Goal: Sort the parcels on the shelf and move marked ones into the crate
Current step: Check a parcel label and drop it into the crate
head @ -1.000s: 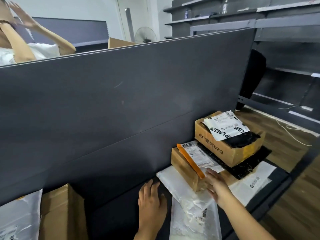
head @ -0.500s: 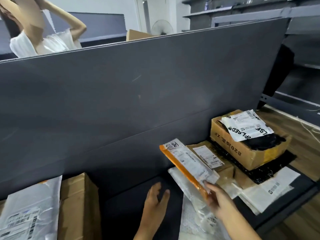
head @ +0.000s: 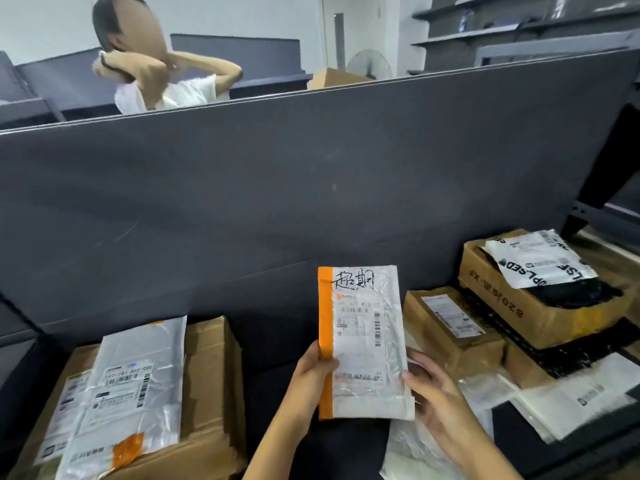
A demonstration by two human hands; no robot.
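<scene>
Dark partition [head: 277,202] backs the shelf [head: 273,355]. Left of the fingers, a grey mailer [head: 138,375] lies on a cardboard box [head: 207,375]. The left hand [head: 311,372] pinches the handwritten, orange-edged envelope [head: 363,341] at its left edge, thumb in front. The right hand [head: 436,393] holds its right edge, fingers apparently curled behind. Right of them sit more boxes [head: 453,327].

Dark shelf [head: 263,358], cardboard box [head: 211,375] at left, white mailers [head: 585,396] at right.

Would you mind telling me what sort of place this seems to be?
Likely a parcel depot or pick-up station: labelled cartons lie on a dark shelf, more grey shelving stands behind, and the left hand and right hand hold a mailer with handwriting on it.
</scene>
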